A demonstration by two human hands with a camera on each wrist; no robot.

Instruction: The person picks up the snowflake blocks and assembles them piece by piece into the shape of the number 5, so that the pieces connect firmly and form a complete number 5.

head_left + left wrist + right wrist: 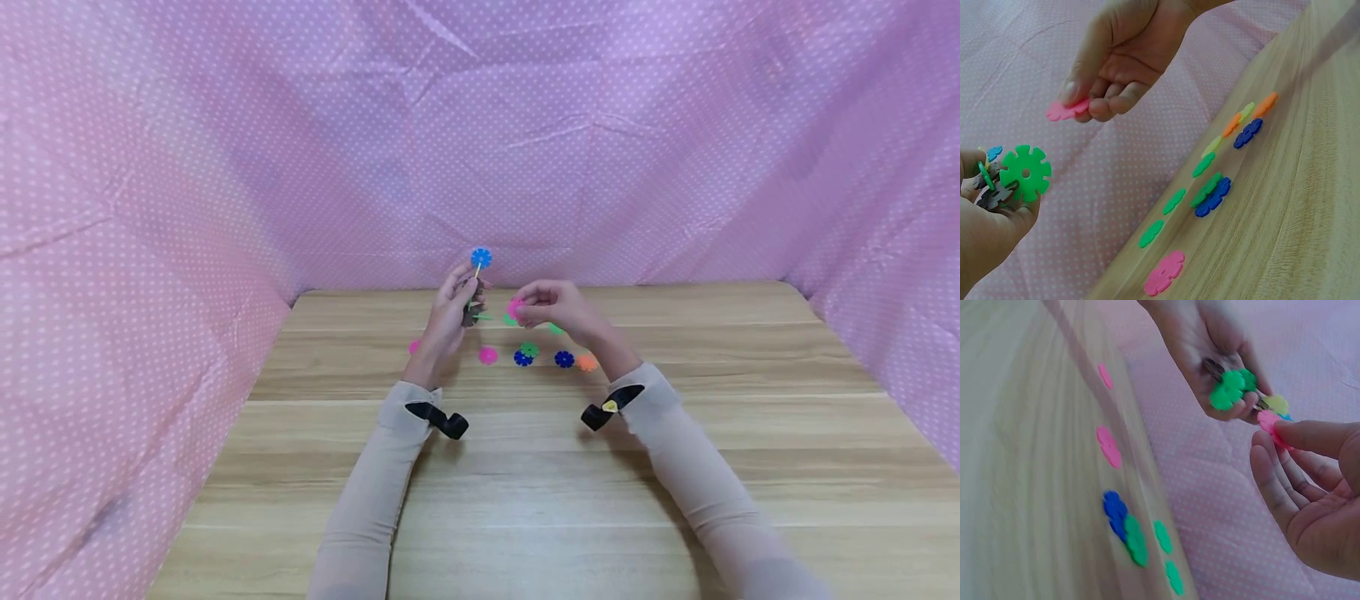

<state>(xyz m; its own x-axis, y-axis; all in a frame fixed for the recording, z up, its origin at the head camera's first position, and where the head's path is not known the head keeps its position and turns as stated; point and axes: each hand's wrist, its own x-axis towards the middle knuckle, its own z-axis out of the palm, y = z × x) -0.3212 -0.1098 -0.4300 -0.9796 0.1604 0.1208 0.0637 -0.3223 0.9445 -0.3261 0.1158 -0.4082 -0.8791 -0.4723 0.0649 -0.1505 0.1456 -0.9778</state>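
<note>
Above the far part of the table, my left hand (448,315) holds a cluster of joined, notched plastic discs. A blue disc (482,258) tops the cluster, with a yellow one edge-on beneath it. Brown discs (997,196) and a green disc (1039,172) show lower down, by the palm. My right hand (561,310) pinches a single pink notched disc (1065,111) between thumb and fingers. That pink disc is raised to the right of the cluster, and the two overlap in the right wrist view.
Loose discs lie on the wooden table (510,500) below the hands: a pink disc (488,356), a green disc (529,349) overlapping a dark blue one, another dark blue disc (564,359), an orange disc (587,362) and several more. A pink dotted cloth (480,150) hangs behind.
</note>
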